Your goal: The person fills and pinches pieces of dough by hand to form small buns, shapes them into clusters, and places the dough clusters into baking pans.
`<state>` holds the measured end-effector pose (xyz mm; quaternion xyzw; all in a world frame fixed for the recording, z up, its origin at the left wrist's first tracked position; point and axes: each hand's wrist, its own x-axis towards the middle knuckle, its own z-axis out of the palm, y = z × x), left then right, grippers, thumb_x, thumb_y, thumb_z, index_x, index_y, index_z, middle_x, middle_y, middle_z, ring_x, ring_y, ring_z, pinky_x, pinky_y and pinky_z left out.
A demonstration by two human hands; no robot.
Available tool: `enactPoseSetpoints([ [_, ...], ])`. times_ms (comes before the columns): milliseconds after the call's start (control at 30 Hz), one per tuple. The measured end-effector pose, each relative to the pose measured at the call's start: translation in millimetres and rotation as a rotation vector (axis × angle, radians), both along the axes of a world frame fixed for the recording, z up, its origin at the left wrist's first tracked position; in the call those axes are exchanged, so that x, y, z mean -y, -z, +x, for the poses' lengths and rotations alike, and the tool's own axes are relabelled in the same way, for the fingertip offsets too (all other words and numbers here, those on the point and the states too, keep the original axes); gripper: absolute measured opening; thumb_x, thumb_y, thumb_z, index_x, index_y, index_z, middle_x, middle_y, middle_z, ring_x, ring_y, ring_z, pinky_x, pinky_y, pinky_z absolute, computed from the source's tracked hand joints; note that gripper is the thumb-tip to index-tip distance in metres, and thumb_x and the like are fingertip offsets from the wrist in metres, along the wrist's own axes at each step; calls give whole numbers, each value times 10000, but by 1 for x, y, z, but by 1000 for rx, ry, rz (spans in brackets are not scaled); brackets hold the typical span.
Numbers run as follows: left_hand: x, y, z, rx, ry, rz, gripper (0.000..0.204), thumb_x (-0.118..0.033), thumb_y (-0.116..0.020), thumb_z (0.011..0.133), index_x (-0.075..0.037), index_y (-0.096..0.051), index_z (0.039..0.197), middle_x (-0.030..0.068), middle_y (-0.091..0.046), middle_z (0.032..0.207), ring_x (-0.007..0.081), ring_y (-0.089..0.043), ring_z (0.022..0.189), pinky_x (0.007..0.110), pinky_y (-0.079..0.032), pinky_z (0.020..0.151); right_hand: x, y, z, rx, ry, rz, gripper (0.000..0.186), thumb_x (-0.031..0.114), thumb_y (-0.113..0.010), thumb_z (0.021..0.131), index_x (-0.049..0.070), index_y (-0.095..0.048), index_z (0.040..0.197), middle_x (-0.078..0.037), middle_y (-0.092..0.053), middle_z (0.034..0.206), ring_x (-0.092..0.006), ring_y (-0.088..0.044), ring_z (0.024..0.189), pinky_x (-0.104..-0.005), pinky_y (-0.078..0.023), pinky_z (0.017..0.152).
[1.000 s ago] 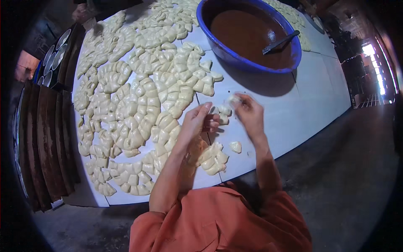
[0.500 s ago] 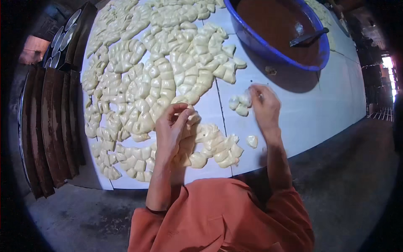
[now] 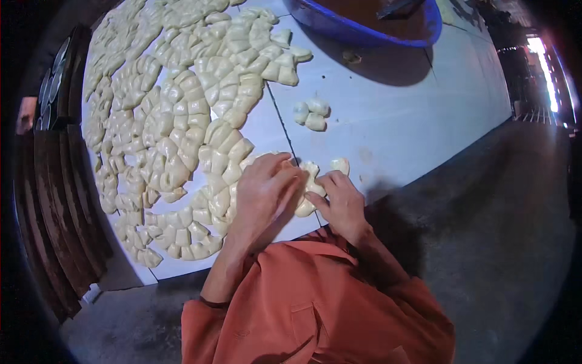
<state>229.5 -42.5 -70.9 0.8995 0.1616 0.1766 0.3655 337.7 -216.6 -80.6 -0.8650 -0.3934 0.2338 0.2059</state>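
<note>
on white table (image 3: pixel 436 121) | two hands (image 3: pixel 262 185) (image 3: pixel 344 209) curled at dough (image 3: pixel 311 191), grip unclear | one blue basin (image 3: pixel 364 33) | three-piece dough cluster (image 3: pixel 317 108)

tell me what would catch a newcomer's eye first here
Probably the pale, glossy dough pieces crowding the left of the white table. Next, the blue tub of brown liquid at the far side, cut off by the picture's top. Then the left hand and right hand, over dough pieces near the table's front edge.

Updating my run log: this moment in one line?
left hand: at pale dough pieces | right hand: touching them | blue basin: beyond both
</note>
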Motion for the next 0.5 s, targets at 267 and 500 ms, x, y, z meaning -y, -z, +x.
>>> enactPoseSetpoints([
  [267, 14, 2, 8, -131, 275, 123, 375, -327, -675, 867, -156, -642, 1198, 125, -512, 1384, 330, -410, 1343, 568, -289, 1074, 38, 23, 19, -882, 465, 485, 257, 18, -672, 885, 18, -523, 1094, -82, -622, 1003, -136, -636, 937, -300, -536, 780],
  [500, 34, 3, 15, -71, 270, 115, 435, -410, -684, 870, -84, -647, 1155, 138, -549, 1324, 337, -422, 1341, 607, -210, 1124, 16, -14, 30, -874, 468, 620, 410, 113, -463, 999, -19, -432, 1386, -214, -593, 1283, -264, -572, 1222, -369, -410, 1069],
])
